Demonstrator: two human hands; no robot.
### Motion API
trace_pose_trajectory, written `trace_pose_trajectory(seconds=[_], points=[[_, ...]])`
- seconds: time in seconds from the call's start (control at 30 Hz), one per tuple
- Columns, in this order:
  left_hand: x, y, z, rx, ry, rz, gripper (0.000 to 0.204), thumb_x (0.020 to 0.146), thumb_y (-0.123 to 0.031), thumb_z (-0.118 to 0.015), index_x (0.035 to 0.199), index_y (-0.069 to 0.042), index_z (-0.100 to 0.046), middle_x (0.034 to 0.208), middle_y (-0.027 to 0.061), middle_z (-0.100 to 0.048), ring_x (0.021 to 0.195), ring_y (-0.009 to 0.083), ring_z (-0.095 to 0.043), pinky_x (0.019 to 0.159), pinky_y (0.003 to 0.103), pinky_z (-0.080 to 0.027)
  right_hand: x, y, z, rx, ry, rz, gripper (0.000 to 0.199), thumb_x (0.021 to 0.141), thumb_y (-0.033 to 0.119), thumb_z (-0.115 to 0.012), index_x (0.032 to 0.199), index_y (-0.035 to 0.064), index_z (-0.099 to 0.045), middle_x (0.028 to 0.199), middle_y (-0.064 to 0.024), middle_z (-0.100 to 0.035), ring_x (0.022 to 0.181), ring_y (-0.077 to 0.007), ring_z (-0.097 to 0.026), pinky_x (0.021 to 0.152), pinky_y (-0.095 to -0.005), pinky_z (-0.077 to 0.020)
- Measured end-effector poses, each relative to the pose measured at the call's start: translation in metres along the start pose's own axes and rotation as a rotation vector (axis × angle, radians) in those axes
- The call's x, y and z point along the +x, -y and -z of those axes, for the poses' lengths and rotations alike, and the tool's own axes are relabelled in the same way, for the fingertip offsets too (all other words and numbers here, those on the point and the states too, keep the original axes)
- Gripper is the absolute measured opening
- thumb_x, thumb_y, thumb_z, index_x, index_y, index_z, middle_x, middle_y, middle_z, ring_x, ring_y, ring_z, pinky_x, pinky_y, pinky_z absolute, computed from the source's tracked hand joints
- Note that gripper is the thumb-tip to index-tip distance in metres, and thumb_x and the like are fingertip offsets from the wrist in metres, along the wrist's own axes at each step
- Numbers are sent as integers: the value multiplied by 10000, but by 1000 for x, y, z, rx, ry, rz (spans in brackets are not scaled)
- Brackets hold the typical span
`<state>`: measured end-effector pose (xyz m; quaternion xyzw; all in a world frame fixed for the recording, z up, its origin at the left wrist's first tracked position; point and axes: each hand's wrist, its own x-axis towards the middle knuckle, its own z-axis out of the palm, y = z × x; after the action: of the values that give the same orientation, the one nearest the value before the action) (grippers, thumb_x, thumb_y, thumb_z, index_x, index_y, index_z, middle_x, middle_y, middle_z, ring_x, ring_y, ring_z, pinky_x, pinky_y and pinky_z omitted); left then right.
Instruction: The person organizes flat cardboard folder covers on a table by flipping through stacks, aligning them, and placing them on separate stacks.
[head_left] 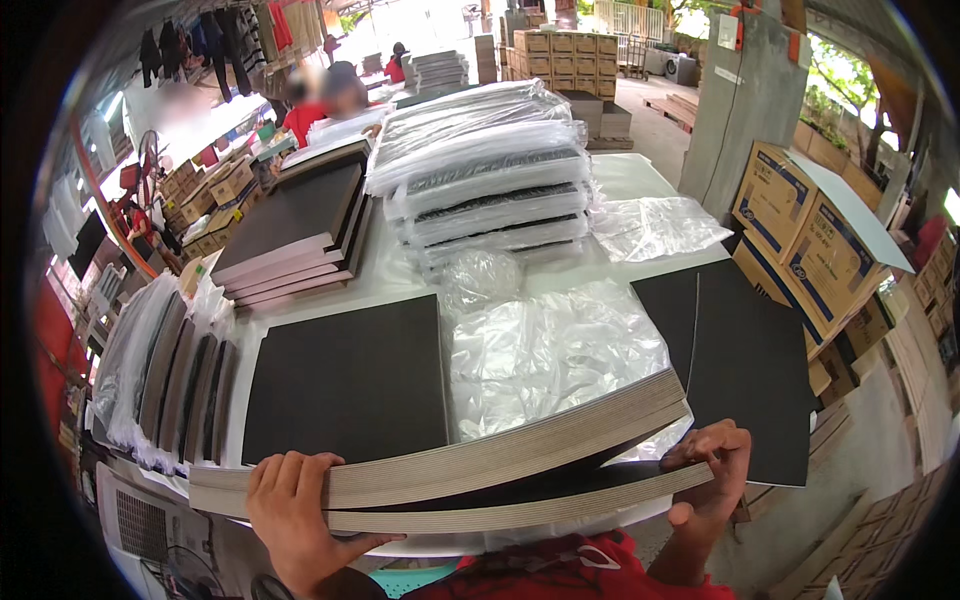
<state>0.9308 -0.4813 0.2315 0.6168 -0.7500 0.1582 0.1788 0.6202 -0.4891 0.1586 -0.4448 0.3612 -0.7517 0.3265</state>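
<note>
Between left hand (293,510) and right hand (712,475): ridged, grey-edged sheet stack (500,460), splayed.

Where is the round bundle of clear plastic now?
In the head view, the plastic bundle lies near the middle, between the tall wrapped stack behind and the clear plastic sheets in front.

Black boards (500,452), striped grey-tan edges (420,475)

Head view, one: wide fisheye, worn, facing down and forward over a white table (390,272); left hand (290,510) and right hand (715,480) close, lower edge (straight lines bowing rimward).
</note>
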Motion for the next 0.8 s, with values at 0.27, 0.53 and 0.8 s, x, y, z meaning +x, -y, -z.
trace_pose_trajectory(seconds=[0.27,0.53,0.8], points=[[-5,0,-2,-12,17,20,778,338,-579,-752,868,-49,-544,725,72,-470,685,278,-482,667,387,-356,-7,-2,-7,-29,-80,-23,752,620,436,-791,1111,-13,-441,887,-28,-385,749,-110,-484,675,-233,-441],[-2,-8,5,-28,60,46,753,322,-509,-768,872,-46,-543,749,93,-471,726,291,-488,684,396,-360,-9,0,-3,-180,-47,-20,858,656,508,-734,1203,-77,-427,917,-55,-377,730,-122,-519,674,-243,-461],[-8,-6,6,-16,120,18,765,432,-526,-754,968,-26,-535,838,124,-519,808,317,-514,703,413,-391,-5,9,5,-362,104,-23,728,741,419,-660,1250,-52,-439,950,-85,-389,823,-131,-494,662,-232,-480]])
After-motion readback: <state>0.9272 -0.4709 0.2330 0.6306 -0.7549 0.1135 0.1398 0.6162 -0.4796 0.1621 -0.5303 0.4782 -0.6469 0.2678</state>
